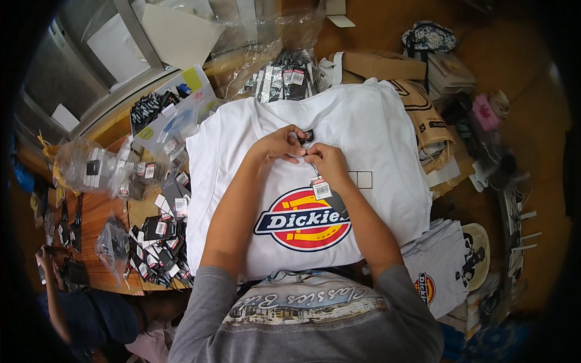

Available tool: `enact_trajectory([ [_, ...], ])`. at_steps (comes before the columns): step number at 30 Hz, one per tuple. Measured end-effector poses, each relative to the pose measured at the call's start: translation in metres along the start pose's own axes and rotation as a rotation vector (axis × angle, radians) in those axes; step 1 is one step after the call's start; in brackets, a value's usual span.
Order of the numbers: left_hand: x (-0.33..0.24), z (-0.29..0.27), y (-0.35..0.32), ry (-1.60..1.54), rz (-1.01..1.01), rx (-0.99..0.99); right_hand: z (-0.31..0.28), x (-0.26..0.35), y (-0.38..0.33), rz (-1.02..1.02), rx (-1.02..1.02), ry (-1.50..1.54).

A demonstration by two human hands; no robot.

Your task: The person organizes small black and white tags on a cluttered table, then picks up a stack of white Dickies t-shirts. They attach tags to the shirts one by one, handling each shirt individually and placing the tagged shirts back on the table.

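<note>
A stack of white T-shirts [236, 151] lies in front of me, the top one bearing a red, yellow and dark blue printed emblem [302, 219] on its chest. At the neckline, my left hand [283, 144] is closed with its fingers at the small black neck label [308, 135]. Close beside it, my right hand [327, 159] pinches the thin string of a hang tag. That hang tag [322, 189], dark with a white and red sticker, dangles below my right hand over the emblem. My fingertips partly hide the string and label.
Loose black and white tags [160, 233] lie heaped at the left, near clear plastic bags [112, 242] and an open box [196, 81] of tags. Behind the shirts sits a cardboard box [384, 65]. More white shirts [433, 254] are low on the right. Another person [94, 317] is at lower left.
</note>
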State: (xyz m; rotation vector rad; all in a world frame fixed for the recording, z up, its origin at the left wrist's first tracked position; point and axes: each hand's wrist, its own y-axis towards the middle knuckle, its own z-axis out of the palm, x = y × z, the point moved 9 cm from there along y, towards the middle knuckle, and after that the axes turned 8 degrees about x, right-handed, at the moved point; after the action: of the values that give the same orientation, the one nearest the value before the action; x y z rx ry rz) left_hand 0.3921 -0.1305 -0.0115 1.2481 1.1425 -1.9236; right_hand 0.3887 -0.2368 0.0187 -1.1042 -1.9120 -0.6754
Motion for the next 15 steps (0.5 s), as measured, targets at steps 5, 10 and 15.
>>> enact_trajectory([
  [5,0.004,-0.002,0.011,0.178,-0.107,0.062,0.000,0.007,-0.002,-0.082,-0.059,-0.115],
  [10,0.002,-0.009,0.008,0.239,-0.056,-0.009,-0.003,0.022,-0.003,-0.060,0.027,-0.212],
  [15,-0.048,-0.103,-0.071,0.509,0.302,-0.733,-0.129,-0.008,0.046,0.005,-0.399,-0.295],
])
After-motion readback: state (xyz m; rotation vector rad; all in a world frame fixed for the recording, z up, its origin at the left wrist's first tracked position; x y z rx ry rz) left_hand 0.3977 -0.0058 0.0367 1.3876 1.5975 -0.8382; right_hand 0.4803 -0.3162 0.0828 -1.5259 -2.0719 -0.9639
